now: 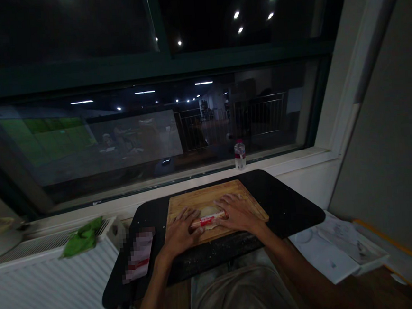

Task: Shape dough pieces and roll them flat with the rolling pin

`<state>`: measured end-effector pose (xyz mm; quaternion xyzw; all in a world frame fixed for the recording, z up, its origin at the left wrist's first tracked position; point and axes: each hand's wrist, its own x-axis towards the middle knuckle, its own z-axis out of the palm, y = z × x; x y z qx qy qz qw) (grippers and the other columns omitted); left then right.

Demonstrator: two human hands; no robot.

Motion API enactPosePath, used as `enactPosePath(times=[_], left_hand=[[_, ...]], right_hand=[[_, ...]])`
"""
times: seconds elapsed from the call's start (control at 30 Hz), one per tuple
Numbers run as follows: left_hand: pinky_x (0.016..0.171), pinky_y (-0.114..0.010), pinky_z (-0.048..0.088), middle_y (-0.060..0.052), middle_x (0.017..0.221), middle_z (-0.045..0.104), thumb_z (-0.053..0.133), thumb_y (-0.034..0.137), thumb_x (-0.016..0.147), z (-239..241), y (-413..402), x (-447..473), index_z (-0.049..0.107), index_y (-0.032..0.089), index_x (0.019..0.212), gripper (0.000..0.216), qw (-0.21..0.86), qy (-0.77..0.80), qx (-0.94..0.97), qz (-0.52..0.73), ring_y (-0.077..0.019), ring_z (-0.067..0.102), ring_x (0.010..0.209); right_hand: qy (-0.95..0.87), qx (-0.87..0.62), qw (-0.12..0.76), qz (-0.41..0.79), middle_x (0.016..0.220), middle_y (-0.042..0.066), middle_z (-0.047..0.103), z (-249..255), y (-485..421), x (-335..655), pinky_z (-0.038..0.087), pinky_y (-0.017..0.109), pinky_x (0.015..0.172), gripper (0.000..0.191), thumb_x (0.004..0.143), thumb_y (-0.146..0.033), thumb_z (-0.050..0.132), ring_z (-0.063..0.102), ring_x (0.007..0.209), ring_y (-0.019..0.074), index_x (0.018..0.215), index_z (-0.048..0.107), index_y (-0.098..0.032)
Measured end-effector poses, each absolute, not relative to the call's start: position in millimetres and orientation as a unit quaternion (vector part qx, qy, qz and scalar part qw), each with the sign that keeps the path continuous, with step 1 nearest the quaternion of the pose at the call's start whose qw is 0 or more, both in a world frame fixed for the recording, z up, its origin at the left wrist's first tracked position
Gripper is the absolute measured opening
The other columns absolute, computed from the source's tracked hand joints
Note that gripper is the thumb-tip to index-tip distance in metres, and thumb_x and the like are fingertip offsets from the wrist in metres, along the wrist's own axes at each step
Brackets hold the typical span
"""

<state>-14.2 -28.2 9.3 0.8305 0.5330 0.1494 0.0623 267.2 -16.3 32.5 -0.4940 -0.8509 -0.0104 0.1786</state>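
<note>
A short rolling pin [213,218] with a red and white label lies across a wooden board [226,189]. Pale flattened dough [207,211] shows behind the pin and a little in front of it. My left hand [186,228] covers the pin's left end, its thumb on the near side. Over the right end rests my right hand [236,212], with the fingers reaching beyond the pin. Both hands look dusted with something whitish. The palms hide the pin's ends and part of the dough.
The board sits on a black table [284,205] sprinkled with pale crumbs. On its left lies a pinkish packet [142,254], partly blurred. A water bottle [240,155] stands on the windowsill. A green cloth [82,238] drapes over the radiator [55,285]. Papers [327,249] lie low at right.
</note>
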Motion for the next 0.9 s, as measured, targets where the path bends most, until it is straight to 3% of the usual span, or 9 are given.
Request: enactPosePath(times=[0.17,0.4,0.9], left_hand=[[0.135,-0.05,0.036,-0.003,0.169,0.059,0.065,0.047,0.104,5,-23,-12,0.065,0.03,0.157,0.057,0.034,0.541,0.829,0.136,-0.0304,0.04,0.166],[0.13,-0.052,0.04,-0.004,0.164,0.063,0.068,0.051,0.102,7,-22,-7,0.069,0.031,0.152,0.054,0.006,0.549,0.825,0.133,-0.0327,0.047,0.161],[0.121,-0.051,0.046,-0.007,0.156,0.069,0.071,0.053,0.1,14,-29,4,0.072,0.033,0.146,0.049,-0.035,0.568,0.811,0.134,-0.0332,0.058,0.149]], right_hand=[[-0.86,-0.48,0.173,0.01,0.155,0.015,0.067,32,-17,270,0.03,0.058,0.129,0.085,0.092,-0.082,0.072,0.05,0.148,0.0401,0.154,0.068,-0.024],[-0.85,-0.501,0.163,0.01,0.151,0.015,0.069,29,-16,266,0.027,0.062,0.129,0.085,0.086,-0.08,0.078,0.052,0.145,0.0417,0.15,0.071,-0.025],[-0.849,-0.502,0.164,0.008,0.147,0.015,0.072,27,-15,253,0.024,0.06,0.131,0.084,0.087,-0.082,0.076,0.054,0.144,0.0398,0.146,0.073,-0.023]])
